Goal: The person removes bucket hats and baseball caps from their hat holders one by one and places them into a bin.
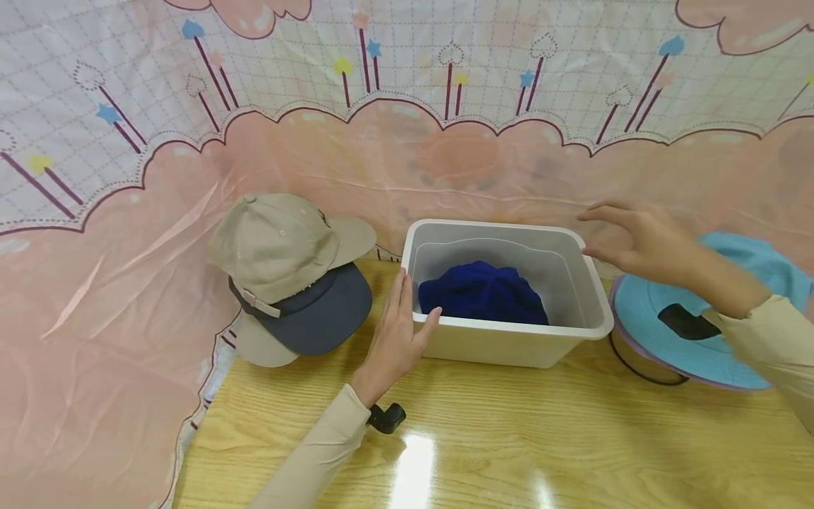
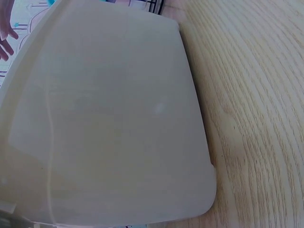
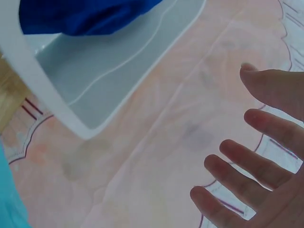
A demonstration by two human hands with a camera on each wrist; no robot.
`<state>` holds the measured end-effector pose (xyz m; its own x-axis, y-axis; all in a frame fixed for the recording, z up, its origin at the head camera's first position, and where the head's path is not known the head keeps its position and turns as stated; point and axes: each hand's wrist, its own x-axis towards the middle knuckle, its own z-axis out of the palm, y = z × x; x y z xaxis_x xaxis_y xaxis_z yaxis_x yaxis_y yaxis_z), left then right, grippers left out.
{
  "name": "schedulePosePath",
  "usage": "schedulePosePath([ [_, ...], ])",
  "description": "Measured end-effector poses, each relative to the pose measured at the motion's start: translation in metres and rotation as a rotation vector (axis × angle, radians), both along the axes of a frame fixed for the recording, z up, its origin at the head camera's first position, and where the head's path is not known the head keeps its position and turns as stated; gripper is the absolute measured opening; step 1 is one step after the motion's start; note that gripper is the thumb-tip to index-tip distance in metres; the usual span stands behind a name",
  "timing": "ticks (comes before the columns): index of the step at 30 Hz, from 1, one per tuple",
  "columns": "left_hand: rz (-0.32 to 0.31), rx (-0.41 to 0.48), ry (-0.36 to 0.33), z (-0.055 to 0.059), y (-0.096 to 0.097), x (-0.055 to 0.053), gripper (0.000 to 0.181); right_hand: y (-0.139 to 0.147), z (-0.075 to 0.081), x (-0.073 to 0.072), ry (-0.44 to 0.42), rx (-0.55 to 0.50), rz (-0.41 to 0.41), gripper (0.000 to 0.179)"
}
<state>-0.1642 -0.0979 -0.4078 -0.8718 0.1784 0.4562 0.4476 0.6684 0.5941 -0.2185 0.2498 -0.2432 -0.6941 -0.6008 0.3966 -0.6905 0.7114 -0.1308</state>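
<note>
A white plastic bin stands on the table with a crumpled dark blue cloth item lying inside. My left hand rests against the bin's left side, fingers straight along the wall and thumb near the front rim. In the left wrist view, the bin's outer wall fills most of the picture, and the left hand is hidden. Above and beyond the right end of the bin, my right hand hovers with fingers spread, holding nothing. The right wrist view shows that hand apart from the bin's rim.
Left of the bin sits a stack of caps: a beige cap over a dark navy cap, a pale brim below. A light blue bucket hat lies at the right, under the right forearm. A patterned pink cloth hangs behind the wooden table.
</note>
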Motion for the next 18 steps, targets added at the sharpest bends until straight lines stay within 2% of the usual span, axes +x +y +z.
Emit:
schedulePosePath([
  [7, 0.008, 0.006, -0.005, 0.000, 0.001, 0.000, 0.080, 0.016, 0.005, 0.004, -0.006, 0.012, -0.029, 0.049],
  [14, 0.010, 0.010, -0.021, 0.000, 0.003, -0.001, 0.079, 0.030, 0.009, 0.005, -0.062, -0.029, -0.054, 0.050],
  [18, 0.014, 0.014, -0.030, 0.001, 0.004, -0.001, 0.080, 0.037, 0.011, 0.005, -0.054, -0.039, -0.057, 0.049],
])
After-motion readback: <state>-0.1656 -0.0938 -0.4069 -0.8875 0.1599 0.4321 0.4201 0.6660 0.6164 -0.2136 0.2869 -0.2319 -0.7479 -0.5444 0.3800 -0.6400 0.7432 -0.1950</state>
